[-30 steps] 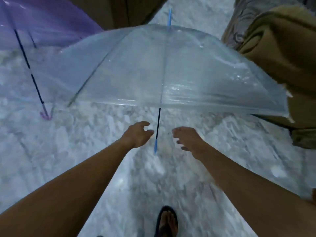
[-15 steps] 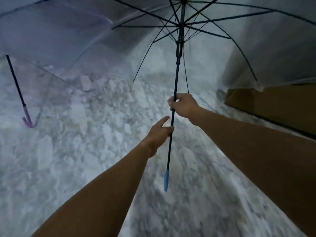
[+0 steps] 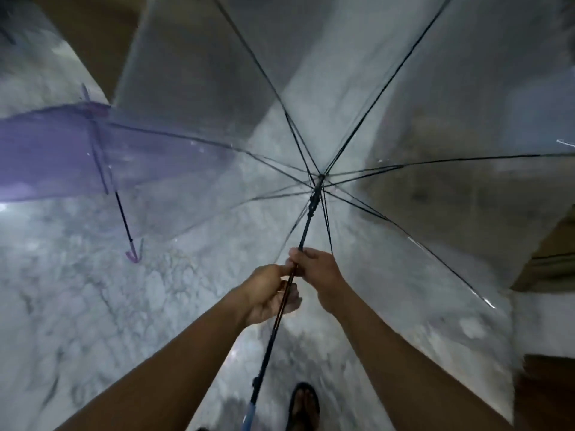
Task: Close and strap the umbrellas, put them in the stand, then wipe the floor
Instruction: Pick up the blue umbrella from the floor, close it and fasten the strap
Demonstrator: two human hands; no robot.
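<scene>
Hands point(image 3: 317, 272) grip open clear umbrella's point(image 3: 435, 135) shaft point(image 3: 306, 225).

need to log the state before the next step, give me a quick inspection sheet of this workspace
surface: pale marbled stone floor, bare where visible; wetness cannot be judged.
job's things: clear plastic umbrella with black shaft and blue handle, open, held up; purple translucent umbrella with purple hooked handle, open, resting on the floor at left. No stand or wiping cloth in view.
clutter: nothing seen.
hands: left hand and right hand both closed on the clear umbrella's shaft, right hand higher, below the runner.
cables: nothing seen.
surroundings: brown furniture edge at right; the person's sandalled foot near the blue handle.
</scene>
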